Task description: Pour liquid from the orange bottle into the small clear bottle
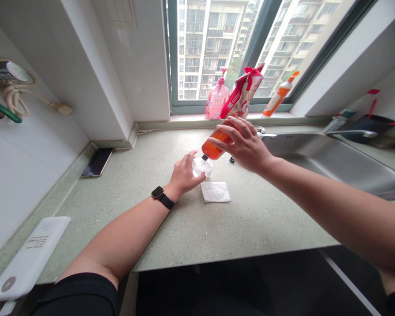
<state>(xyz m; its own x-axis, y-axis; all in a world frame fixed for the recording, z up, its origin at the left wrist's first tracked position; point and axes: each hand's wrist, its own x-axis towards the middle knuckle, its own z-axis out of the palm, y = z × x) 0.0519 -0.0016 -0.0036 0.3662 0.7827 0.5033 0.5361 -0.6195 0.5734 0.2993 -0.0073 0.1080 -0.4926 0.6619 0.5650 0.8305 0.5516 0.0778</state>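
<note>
My right hand (pixel 243 142) is wrapped round a bottle of orange-red liquid (pixel 213 147). The bottle tilts neck down to the left, its mouth right over a small clear plastic container (pixel 204 167). Thumb and fingers of my left hand (pixel 185 172) curl round the sides of that container, which stands on the counter. Just in front of it lies a folded white tissue (pixel 215 192). A small black cap (pixel 231 160) rests on the counter under my right hand. Whether liquid is flowing, I cannot tell.
On the windowsill stand a pink pump bottle (pixel 217 98), a red bag (pixel 242 94) and an orange-and-white bottle (pixel 279 95). A steel sink (pixel 329 162) is set in at the right. A phone (pixel 98 162) and a white device (pixel 29 259) lie on the left.
</note>
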